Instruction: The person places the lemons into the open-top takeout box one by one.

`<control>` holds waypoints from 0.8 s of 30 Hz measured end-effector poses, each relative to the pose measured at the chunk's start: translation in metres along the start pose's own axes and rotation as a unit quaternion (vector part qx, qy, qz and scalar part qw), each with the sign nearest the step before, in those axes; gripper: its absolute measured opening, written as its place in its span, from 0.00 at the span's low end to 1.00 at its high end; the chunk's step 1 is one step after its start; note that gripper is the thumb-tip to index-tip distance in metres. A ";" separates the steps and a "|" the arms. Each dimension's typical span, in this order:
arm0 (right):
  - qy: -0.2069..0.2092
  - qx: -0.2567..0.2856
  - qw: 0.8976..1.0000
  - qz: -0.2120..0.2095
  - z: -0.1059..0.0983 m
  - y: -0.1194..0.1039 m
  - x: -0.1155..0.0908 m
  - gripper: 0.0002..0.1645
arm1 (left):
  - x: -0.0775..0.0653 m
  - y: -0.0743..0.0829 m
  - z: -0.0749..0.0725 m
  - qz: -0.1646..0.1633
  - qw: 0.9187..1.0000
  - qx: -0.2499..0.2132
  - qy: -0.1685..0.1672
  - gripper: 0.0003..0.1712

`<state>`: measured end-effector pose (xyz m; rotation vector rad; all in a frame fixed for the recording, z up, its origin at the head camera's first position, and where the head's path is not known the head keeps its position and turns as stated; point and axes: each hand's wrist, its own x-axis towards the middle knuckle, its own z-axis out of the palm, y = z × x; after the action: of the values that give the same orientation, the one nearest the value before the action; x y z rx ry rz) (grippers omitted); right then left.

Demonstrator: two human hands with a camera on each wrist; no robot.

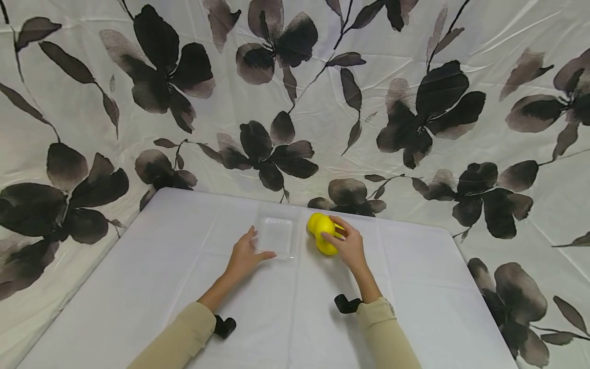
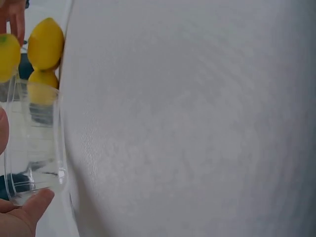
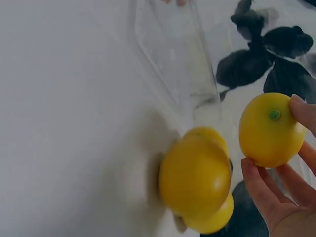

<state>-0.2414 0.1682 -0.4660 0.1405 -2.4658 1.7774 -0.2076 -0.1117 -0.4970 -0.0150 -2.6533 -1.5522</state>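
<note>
My left hand (image 1: 243, 256) holds a clear plastic container (image 1: 275, 231) at its near left corner, the thumb along the near edge and the fingers at the left side. With fingertips and thumb, my right hand (image 1: 349, 243) grips a yellow lemon (image 3: 271, 129), its green stem end showing in the right wrist view. Right of the container, more lemons (image 3: 195, 173) lie close together on the table, beside and below the held one. In the left wrist view the container (image 2: 37, 133) shows no fruit inside, and lemons (image 2: 47, 44) stand beyond it.
A white cloth covers the table (image 1: 184, 256); its far edge lies just behind the container and lemons. Behind hangs a pale curtain (image 1: 332, 102) with dark flowers. Black wrist devices (image 1: 225, 327) sit by both sleeves.
</note>
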 end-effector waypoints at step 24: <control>-0.105 -0.020 0.992 -0.072 0.090 -0.024 0.002 0.31 | -0.003 0.000 0.010 0.013 1.000 -0.009 -0.001 0.59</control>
<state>-0.2427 0.0747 -0.4714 0.5147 -2.5523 1.7333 -0.2054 -0.1027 -0.5026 -0.0512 -2.6308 -1.5687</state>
